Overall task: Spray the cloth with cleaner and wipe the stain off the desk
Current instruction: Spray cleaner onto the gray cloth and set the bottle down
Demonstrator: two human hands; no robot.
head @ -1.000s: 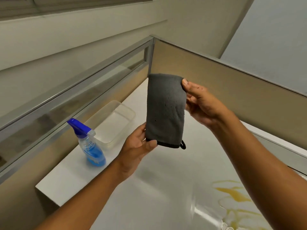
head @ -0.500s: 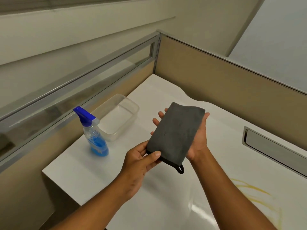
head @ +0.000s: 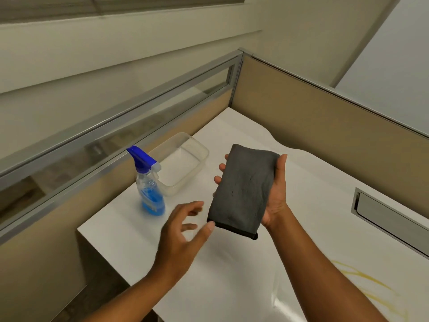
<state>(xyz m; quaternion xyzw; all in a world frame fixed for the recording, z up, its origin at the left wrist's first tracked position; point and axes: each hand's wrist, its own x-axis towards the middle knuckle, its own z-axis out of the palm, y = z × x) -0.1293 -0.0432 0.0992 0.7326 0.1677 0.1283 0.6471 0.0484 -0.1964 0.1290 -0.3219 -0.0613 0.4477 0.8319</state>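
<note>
A folded dark grey cloth (head: 243, 191) lies flat across the palm of my right hand (head: 276, 198), held above the white desk (head: 232, 275). My left hand (head: 183, 233) hovers just left of the cloth's near corner, fingers spread and slightly blurred, holding nothing. A spray bottle (head: 149, 184) with a blue trigger head and blue liquid stands on the desk to the left of my left hand. A yellow streaky stain (head: 362, 284) marks the desk at the lower right, under my right forearm.
A clear plastic tub (head: 185, 163) sits behind the spray bottle against the partition. Beige cubicle panels (head: 325, 126) wall the desk at the back and left. A metal cable slot (head: 390, 217) is set into the desk at the right. The desk's left edge drops off near the bottle.
My left hand has let go of the cloth's near corner and opened, moving slightly left. The cloth now rests only on my right palm.
</note>
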